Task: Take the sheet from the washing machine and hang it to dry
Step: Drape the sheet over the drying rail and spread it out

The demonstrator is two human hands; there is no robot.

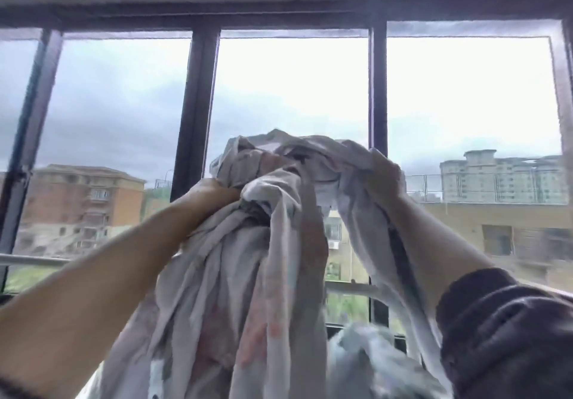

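Note:
A pale, crumpled sheet (pixel 242 274) with faint pink and grey print is bunched up high in front of the window. My left hand (pixel 214 195) grips the bunched cloth from the left. My right hand (pixel 384 178) grips a fold at the upper right, fingers partly buried in fabric. Most of the sheet hangs down between my raised arms and runs out of the bottom of the view. The picture is blurred by motion.
A wide window with dark frames (pixel 198 113) fills the view, buildings outside. A pale horizontal rail (pixel 34 259) crosses at lower left and continues behind the sheet at the right (pixel 350 288). More pale cloth (pixel 366 349) lies low on the right.

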